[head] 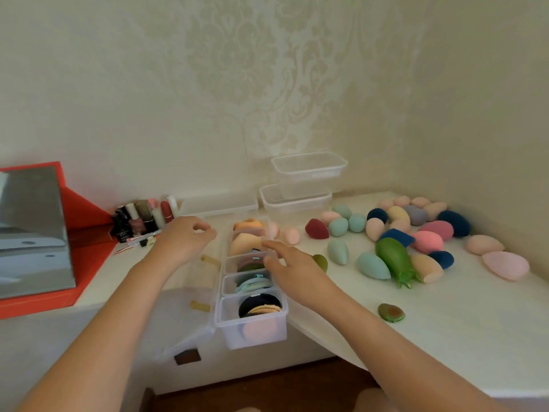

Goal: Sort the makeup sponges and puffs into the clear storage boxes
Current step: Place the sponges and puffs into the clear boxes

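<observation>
Long clear plastic divided box (251,325) sits on the white tabletop (445,328). Flat round puffs (259,306) stand on edge in its compartments, prob so more fit. Egg-shaped foam sponges (338,227), pastel n dark, lie loose to the right of the box, unsorted. Right hand (286,264) is over the box's middle, fingers straight, holding nothing. Left hand (185,236) is just left of the box, loosely curled, empty afaict.
</observation>
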{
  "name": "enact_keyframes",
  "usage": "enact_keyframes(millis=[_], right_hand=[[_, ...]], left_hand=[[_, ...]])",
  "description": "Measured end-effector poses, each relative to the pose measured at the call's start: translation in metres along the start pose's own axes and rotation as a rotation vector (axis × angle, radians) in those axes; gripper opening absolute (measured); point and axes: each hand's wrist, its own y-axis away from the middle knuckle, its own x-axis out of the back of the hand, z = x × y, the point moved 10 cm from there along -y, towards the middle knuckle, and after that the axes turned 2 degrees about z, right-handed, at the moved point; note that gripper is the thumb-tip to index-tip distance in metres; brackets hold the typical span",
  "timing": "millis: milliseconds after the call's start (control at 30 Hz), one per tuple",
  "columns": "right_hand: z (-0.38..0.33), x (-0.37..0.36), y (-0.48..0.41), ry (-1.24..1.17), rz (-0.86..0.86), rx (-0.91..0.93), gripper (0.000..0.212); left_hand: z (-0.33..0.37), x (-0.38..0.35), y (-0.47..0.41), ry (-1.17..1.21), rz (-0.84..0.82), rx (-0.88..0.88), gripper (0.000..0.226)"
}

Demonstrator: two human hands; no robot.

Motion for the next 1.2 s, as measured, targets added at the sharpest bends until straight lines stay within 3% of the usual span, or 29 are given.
enact_keyframes(millis=[67, 200, 333, 467, 533, 667, 767, 867, 1000, 1200], right_hand=[[0.005, 0.003, -0.007, 0.013, 0.063, -0.022, 0.039], [0.004, 0.005, -0.018, 0.109, 0.086, -0.039, 0.040], [0.006, 0.002, -0.022, 0.122, 0.081, -0.043, 0.040], [0.007, 0.001, -0.023, 0.119, 0.068, -0.054, 0.039], [0.006, 0.000, -0.022, 0.125, 0.055, -0.056, 0.039], [0.004, 0.002, -0.018, 0.099, 0.071, -0.049, 0.038], [0.002, 0.004, -0.015, 0.007, 0.137, -0.050, 0.041], [0.002, -0.003, -0.013, -0.118, 0.189, -0.075, 0.045], [0.002, -0.014, -0.015, -0.246, 0.204, -0.116, 0.050], [0.005, -0.029, -0.017, -0.507, 0.113, -0.193, 0.051]], left_hand=[[-0.024, 0.015, 0.007, -0.174, -0.018, 0.072, 0.021], [-0.068, 0.039, 0.029, -0.350, -0.065, 0.288, 0.040], [-0.107, 0.012, 0.076, -0.056, -0.354, 0.634, 0.054], [-0.104, -0.011, 0.096, 0.219, -0.492, 0.669, 0.058], [-0.092, -0.011, 0.099, 0.388, -0.471, 0.652, 0.054], [-0.075, 0.013, 0.089, 0.493, -0.308, 0.552, 0.036], [-0.054, 0.042, 0.079, 0.521, -0.189, 0.461, 0.038], [-0.021, 0.052, 0.074, 0.542, -0.197, 0.332, 0.037], [0.015, 0.041, 0.077, 0.367, -0.310, 0.182, 0.036], [0.055, 0.008, 0.071, -0.174, -0.404, -0.182, 0.074]])
